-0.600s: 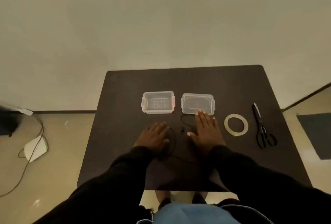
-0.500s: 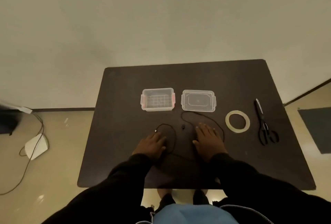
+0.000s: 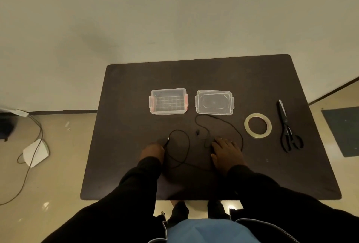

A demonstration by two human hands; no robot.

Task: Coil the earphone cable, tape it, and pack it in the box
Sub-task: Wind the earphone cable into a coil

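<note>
Since a moment ago I have drawn both hands back toward me, off the far part of the table point(image 3: 262, 79), and the earphone cable point(image 3: 187, 145) that my palms were covering now lies in the open between them. My left hand point(image 3: 152, 150) sits knuckles up with its fingers curled under; the plug end point(image 3: 167, 140) of the cable pokes out just beyond them, but I cannot tell whether I am pinching it or only touching it. My right hand point(image 3: 226, 151) lies flat, fingers straight and close together, with one loop of cable running past its fingertips and another curving around its right side. From the plug the cable arcs away, swings back toward me, and passes between my wrists. A small earbud point(image 3: 197, 132) lies apart, ahead of the gap between my hands. Farther off stand the open box point(image 3: 168, 101) and its lid point(image 3: 214, 102) side by side, with the tape roll point(image 3: 258, 127) and scissors point(image 3: 288, 128) to the right.
</note>
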